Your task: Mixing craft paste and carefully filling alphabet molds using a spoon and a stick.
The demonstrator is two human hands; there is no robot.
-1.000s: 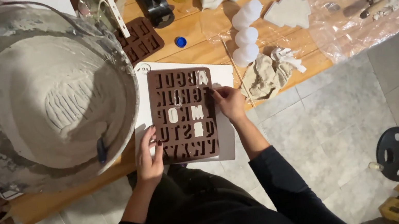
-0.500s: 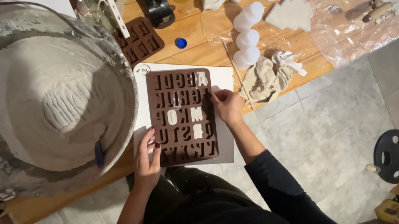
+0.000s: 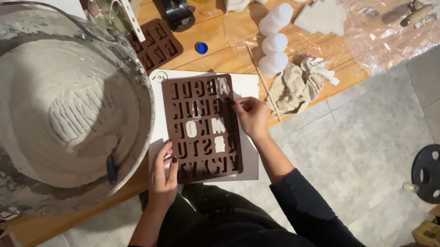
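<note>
A brown silicone letter mould [image 3: 202, 126] lies on a white sheet [image 3: 247, 86] at the wooden table's near edge. A few of its letter cavities hold white plaster. My left hand [image 3: 162, 175] grips the mould's lower left edge. My right hand [image 3: 252, 115] pinches its right edge near the middle. A large glass bowl [image 3: 51, 107] of grey-white plaster stands just left of the mould.
A smaller brown mould [image 3: 159, 46], a blue cap [image 3: 200, 47], white cast shapes [image 3: 275, 38], a tree-shaped cast [image 3: 322, 14], a crumpled cloth [image 3: 294, 85] and plastic wrap with tools [image 3: 415, 4] lie behind. Tiled floor, a weight disc [image 3: 431, 173] and wooden pieces sit at right.
The mould has shifted slightly between my hands. My right hand has slid a little down along its right edge. The bowl stays where it was.
</note>
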